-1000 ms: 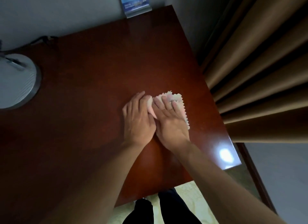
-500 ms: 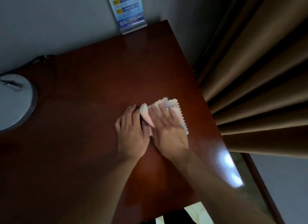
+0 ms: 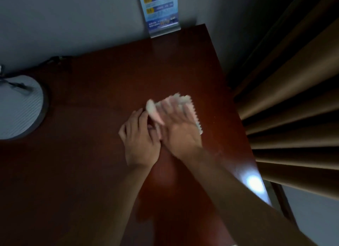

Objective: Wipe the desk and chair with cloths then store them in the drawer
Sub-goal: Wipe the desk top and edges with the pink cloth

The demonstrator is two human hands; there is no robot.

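The right hand's fingers (image 3: 172,106) lie spread and flat on a pale cloth (image 3: 190,106), pressing it onto the table (image 3: 82,154); they are blurred, so how each one lies is hard to make out. The right hand (image 3: 180,134) covers most of the cloth, whose zigzag-cut edge shows along the hand's right side and beyond the fingertips. At the cloth's left edge a fold or roll of the fabric stands up a little, just past the left hand's fingers (image 3: 139,117). Those fingers are held close together and laid flat, touching the table and the near edge of the cloth; I cannot tell whether they pinch any of it. The left hand (image 3: 141,143) rests just beside the right, the two touching at the thumb side.

The cloth sits toward the right part of the dark red-brown table top, near its right edge. Brown curtains (image 3: 293,99) hang just beyond that edge. At the far edge a blue printed sign (image 3: 159,11) stands against the grey wall (image 3: 73,22). On the left of the table is a round grey lamp base (image 3: 20,108), well apart from the hands, with a dark cable (image 3: 55,59) behind it.
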